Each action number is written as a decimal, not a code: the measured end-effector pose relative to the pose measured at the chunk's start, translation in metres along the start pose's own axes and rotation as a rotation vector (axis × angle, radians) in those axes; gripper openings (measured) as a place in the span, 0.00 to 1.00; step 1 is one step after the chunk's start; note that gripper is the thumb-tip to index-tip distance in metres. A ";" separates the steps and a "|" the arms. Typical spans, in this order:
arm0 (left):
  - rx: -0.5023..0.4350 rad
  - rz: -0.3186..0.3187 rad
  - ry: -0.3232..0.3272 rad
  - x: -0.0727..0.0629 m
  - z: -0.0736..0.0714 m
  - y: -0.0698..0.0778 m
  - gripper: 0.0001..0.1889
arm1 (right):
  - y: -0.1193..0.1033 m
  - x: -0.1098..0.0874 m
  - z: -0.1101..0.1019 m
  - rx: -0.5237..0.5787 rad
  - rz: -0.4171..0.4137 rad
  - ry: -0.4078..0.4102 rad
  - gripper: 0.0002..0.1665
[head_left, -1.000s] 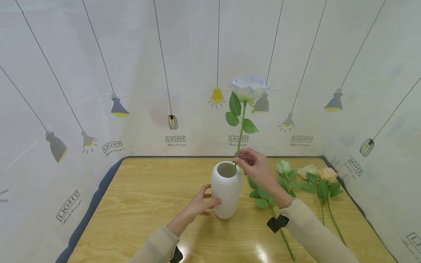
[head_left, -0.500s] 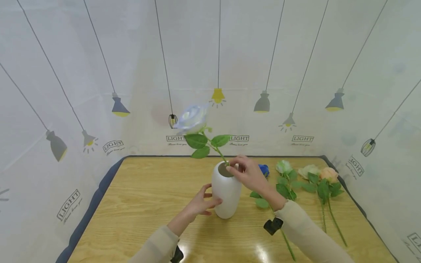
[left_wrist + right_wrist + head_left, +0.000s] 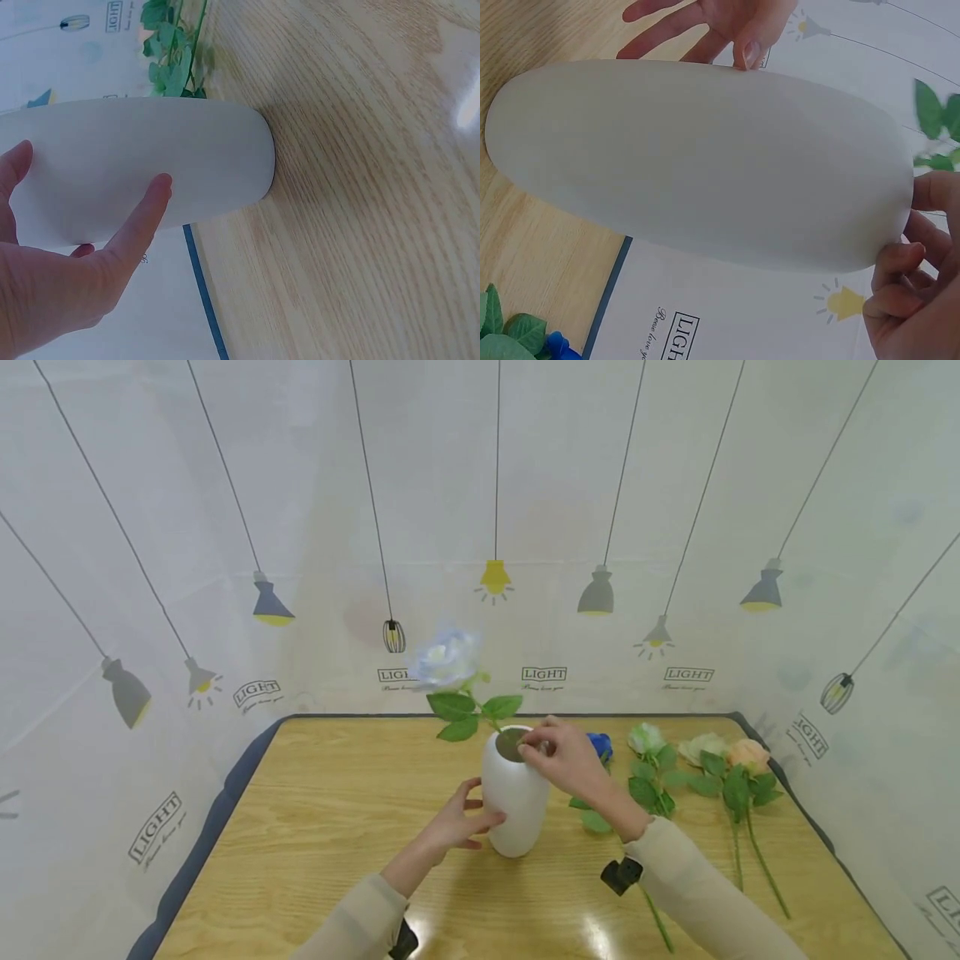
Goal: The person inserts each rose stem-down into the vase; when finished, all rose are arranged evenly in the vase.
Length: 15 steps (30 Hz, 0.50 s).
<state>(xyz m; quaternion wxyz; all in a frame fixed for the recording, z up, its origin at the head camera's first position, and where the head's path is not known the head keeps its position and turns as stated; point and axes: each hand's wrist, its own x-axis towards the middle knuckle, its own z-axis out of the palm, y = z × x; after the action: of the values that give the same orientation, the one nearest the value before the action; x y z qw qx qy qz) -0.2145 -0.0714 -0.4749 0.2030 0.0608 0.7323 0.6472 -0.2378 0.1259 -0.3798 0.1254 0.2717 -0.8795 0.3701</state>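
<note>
A tall white vase [image 3: 517, 810] stands upright on the wooden table, its mouth facing up. My left hand [image 3: 450, 827] holds the vase from the left, its thumb on the front and fingers at the side. A pale blue-white rose [image 3: 447, 658] leans left over the rim, its stem running down into the mouth. My right hand [image 3: 566, 760] is at the vase's right rim, thumb and fingertips pinched together over the mouth, seemingly on the stem; the exact contact is hidden. The right wrist view shows these curled right-hand fingers [image 3: 900, 259] against the rim end.
Right of the vase lie a blue rose [image 3: 600, 747], a white-green rose [image 3: 647, 740], a cream rose [image 3: 702, 749] and a peach rose [image 3: 748, 755], with leafy stems. Behind the wooden table [image 3: 337, 793] hangs a lamp-printed cloth [image 3: 435, 485].
The rose tipped left from upright as the right hand lowered to the rim, then its bloom sank slightly. The left hand and vase stayed put.
</note>
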 end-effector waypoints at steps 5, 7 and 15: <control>-0.012 -0.004 -0.004 -0.002 0.000 0.001 0.43 | 0.003 -0.001 0.002 0.022 0.002 0.030 0.05; -0.017 -0.003 -0.004 -0.002 0.000 0.001 0.43 | 0.005 -0.002 0.001 0.029 0.006 0.045 0.04; -0.027 0.013 -0.005 -0.002 0.000 0.001 0.42 | 0.014 -0.009 -0.013 0.147 0.102 0.147 0.07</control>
<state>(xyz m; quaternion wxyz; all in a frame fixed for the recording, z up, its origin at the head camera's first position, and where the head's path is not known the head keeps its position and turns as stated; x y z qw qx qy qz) -0.2130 -0.0720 -0.4732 0.2016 0.0642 0.7226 0.6581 -0.2387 0.1468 -0.3831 0.1504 0.2073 -0.8511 0.4583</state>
